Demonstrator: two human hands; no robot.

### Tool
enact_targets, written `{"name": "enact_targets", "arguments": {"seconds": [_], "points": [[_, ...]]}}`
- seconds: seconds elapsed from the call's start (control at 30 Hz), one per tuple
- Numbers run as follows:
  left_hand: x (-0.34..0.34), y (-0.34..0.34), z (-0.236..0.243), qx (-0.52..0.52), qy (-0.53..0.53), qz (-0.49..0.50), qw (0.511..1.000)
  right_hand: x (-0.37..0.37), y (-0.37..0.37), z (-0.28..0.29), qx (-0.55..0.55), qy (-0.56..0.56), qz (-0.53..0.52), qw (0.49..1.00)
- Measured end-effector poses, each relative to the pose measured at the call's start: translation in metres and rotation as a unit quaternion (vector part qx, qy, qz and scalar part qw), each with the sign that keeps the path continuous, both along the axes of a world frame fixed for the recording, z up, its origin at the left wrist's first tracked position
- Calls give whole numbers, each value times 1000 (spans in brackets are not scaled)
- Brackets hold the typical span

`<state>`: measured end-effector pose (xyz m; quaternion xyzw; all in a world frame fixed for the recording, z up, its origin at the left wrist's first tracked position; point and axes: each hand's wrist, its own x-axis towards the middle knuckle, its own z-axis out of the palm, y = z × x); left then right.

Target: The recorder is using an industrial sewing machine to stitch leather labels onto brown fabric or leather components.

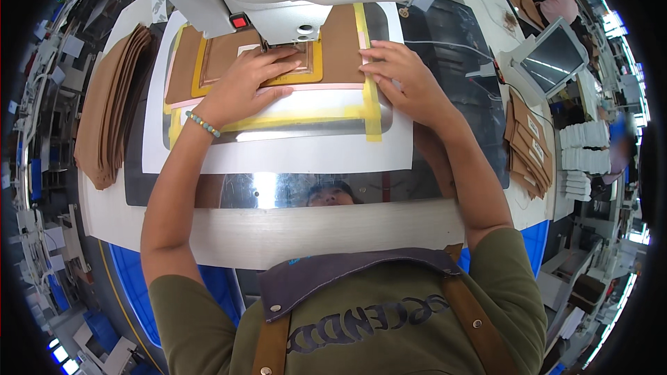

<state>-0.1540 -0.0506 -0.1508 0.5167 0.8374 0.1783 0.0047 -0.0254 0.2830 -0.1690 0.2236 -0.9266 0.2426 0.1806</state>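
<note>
A brown fabric panel (340, 62) lies under the head of a white sewing machine (278, 7), with a yellow frame (316, 73) on top of it. My left hand (250, 83) rests over the frame beside the needle area, fingers stretched out and pointing right. On the panel's right edge, by a strip of yellow tape (373, 111), lie the spread fingertips of my right hand (403, 76). Neither hand grips anything. Pink and yellow strips edge the panel, and a white sheet (278, 156) lies beneath. My left fingers hide part of the frame's inside.
A stack of brown fabric pieces (114, 104) stands at the left. More brown pieces with white labels (529, 142) lie at the right, below a tilted screen (550, 57). A shiny metal plate (292, 191) borders the near table edge. Blue bins (132, 278) sit below.
</note>
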Motion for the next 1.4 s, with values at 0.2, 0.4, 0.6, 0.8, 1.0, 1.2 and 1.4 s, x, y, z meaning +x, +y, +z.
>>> {"name": "enact_targets", "arguments": {"seconds": [0.2,0.4,0.6,0.8,1.0,1.2,1.4], "points": [[-9,-1,-6,12,-79,77,994,-1,-1,0,1,16,-6,1000],[-11,-3,8,-19,-159,152,975,3,5,-1,-1,0,-11,1000],[-45,-70,-7,129,-58,169,975,3,2,-5,11,23,1,1000],[-70,-130,-31,17,120,285,951,7,-1,-6,15,-3,13,1000],[-74,-144,-43,-18,132,262,956,7,-4,-2,28,-13,17,999],[-72,-143,-32,-42,115,266,956,30,-15,44,-9,-25,59,998],[-65,-129,-22,-38,94,235,967,59,-29,78,-36,-57,136,988]]}}
